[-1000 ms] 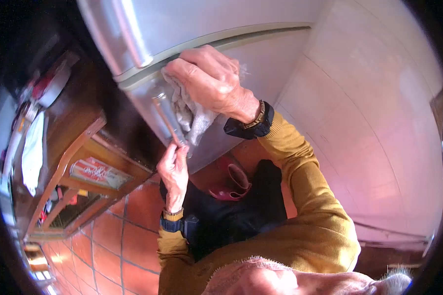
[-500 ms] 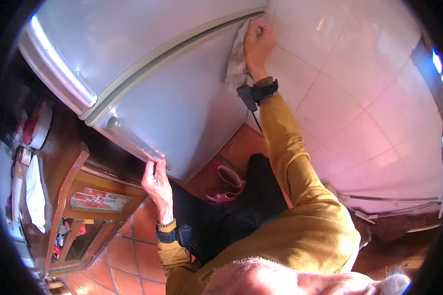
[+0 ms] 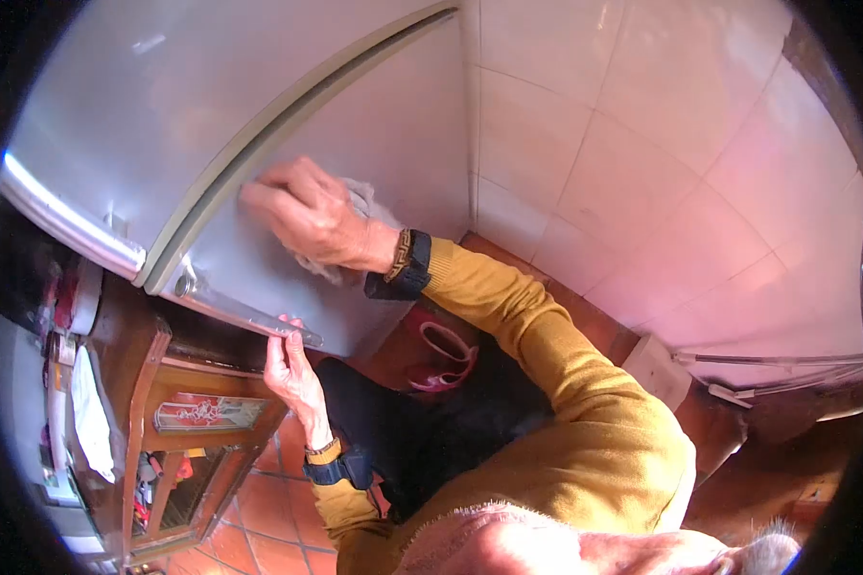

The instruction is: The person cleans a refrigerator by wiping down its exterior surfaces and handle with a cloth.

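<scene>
My right hand (image 3: 321,216) is closed on a grey cloth (image 3: 366,199) and presses it against the lower door (image 3: 398,125) of a pale fridge, just below the seam between the two doors. Part of the cloth is hidden beneath the palm, and the fingers are slightly blurred. Lower down at the left, my left hand (image 3: 295,374) grips the lower end of the door handle (image 3: 249,314) between thumb and fingers. The upper door (image 3: 230,77) lies flush above the seam.
A wooden cabinet (image 3: 149,383) with a white cloth (image 3: 92,417) on it stands at the left. Pink boots (image 3: 443,355) are on the tiled floor (image 3: 264,508) by my legs. A tiled wall (image 3: 633,163) rises at the right, with white rails (image 3: 777,361) low beside it.
My right hand with the cloth went from the handle side to the door's far right edge, then came back left to the middle. My left hand stays on the handle as the view shifts.
</scene>
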